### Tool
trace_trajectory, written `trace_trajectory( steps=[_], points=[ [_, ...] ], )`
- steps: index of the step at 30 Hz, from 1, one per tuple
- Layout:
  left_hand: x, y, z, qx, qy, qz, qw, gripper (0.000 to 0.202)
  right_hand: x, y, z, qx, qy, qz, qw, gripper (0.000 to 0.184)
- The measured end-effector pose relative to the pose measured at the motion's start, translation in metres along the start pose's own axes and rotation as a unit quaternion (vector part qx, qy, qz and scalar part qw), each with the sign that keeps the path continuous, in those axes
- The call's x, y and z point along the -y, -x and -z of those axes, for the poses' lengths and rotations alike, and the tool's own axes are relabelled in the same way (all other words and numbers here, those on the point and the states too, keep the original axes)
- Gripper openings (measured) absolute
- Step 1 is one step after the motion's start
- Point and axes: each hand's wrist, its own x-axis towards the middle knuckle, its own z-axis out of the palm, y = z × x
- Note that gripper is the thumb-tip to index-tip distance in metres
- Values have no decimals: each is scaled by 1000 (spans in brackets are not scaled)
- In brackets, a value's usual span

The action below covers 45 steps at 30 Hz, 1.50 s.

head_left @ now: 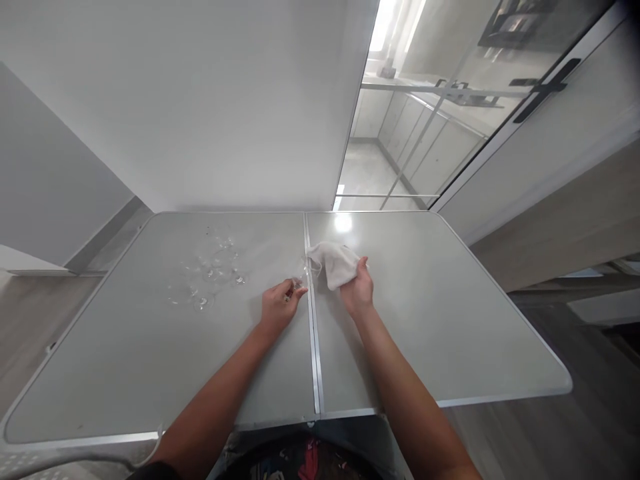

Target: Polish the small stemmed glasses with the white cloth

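My left hand (pixel 278 307) is closed on the foot of a clear stemmed glass (pixel 303 277) held over the middle seam of the grey folding table (pixel 425 320). My right hand (pixel 357 288) grips a white cloth (pixel 334 262), which is pressed against the bowl of that glass. Several more clear glasses (pixel 213 277) stand on the left half of the table, hard to tell apart against the grey top.
A white wall stands right behind the table's far edge. A glass sliding door (pixel 450 120) with a black handle opens onto another room at the right. Wooden floor shows on both sides of the table.
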Motion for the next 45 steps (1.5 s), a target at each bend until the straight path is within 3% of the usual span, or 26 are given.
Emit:
trace_trajectory(
  steps=[3, 6, 11, 15, 18, 23, 24, 26, 29, 31, 33, 35, 38, 40, 42, 45],
  points=[
    [-6, 1, -1, 86, 96, 10, 992, 44, -7, 10, -11, 76, -17, -84, 993, 52],
    [-9, 0, -4, 148, 216, 72, 963, 46, -12, 17, -19, 127, -24, -126, 984, 55],
    [-5, -4, -4, 99, 302, 165, 934, 49, -13, 18, -22, 146, -25, -128, 981, 57],
    [-3, -5, -3, 146, 355, 173, 907, 49, -14, 18, -21, 157, -19, -164, 974, 60],
    [-3, -2, -4, 205, 454, 189, 846, 55, -11, 16, -18, 146, -32, -178, 973, 63],
    [-3, -2, -6, 328, 577, 319, 677, 53, -6, 13, -13, 146, -11, -197, 969, 61],
    [-3, -3, -5, 340, 586, 336, 654, 53, -7, 13, -13, 146, -1, -191, 971, 62],
    [-2, -4, -5, 335, 595, 353, 640, 52, -9, 14, -15, 148, 26, -150, 977, 64],
    [-3, -6, -7, 286, 586, 343, 676, 49, -13, 19, -17, 154, 111, -7, 982, 63],
    [-5, -6, -8, 256, 568, 323, 712, 49, -14, 22, -16, 168, 216, 121, 954, 57],
    [-7, -5, -9, 238, 543, 302, 746, 49, -13, 23, -12, 197, 337, 239, 889, 51],
    [-7, -5, -9, 222, 499, 278, 790, 50, -10, 21, -9, 246, 451, 323, 795, 48],
    [-5, -6, -9, 204, 373, 228, 876, 52, -6, 17, -6, 317, 579, 378, 649, 45],
    [-5, -6, -8, 191, 264, 178, 929, 46, -4, 15, -7, 335, 619, 379, 601, 42],
    [-5, -5, -7, 183, 175, 116, 961, 33, -2, 15, -8, 330, 617, 360, 617, 37],
    [-6, -4, -3, 190, 95, 31, 977, 16, 1, 15, -5, 293, 551, 287, 727, 30]
  ],
)
